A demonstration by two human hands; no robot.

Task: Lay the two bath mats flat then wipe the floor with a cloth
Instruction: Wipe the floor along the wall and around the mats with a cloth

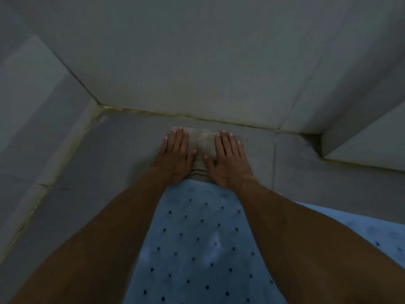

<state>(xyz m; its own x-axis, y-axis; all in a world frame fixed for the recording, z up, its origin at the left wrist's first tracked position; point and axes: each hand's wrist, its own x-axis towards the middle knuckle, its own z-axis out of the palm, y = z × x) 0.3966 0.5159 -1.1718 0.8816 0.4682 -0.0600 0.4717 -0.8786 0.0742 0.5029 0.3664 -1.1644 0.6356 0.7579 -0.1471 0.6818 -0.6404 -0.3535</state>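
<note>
Grey cloth (203, 145) lies folded on the floor (122, 150) just short of the wall (197, 62); left hand (175, 154) and right hand (230, 159) press it flat, grip wide, fingers spread; blue dotted mat (197, 238) lies flat behind them; a ledge (361, 145) juts in at right.

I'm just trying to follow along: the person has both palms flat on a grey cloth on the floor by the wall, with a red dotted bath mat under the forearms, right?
Not quite: the bath mat is blue with dark dots, not red, as the head view shows. The rest holds: the left hand and right hand lie flat on the grey cloth on the floor by the wall.
</note>
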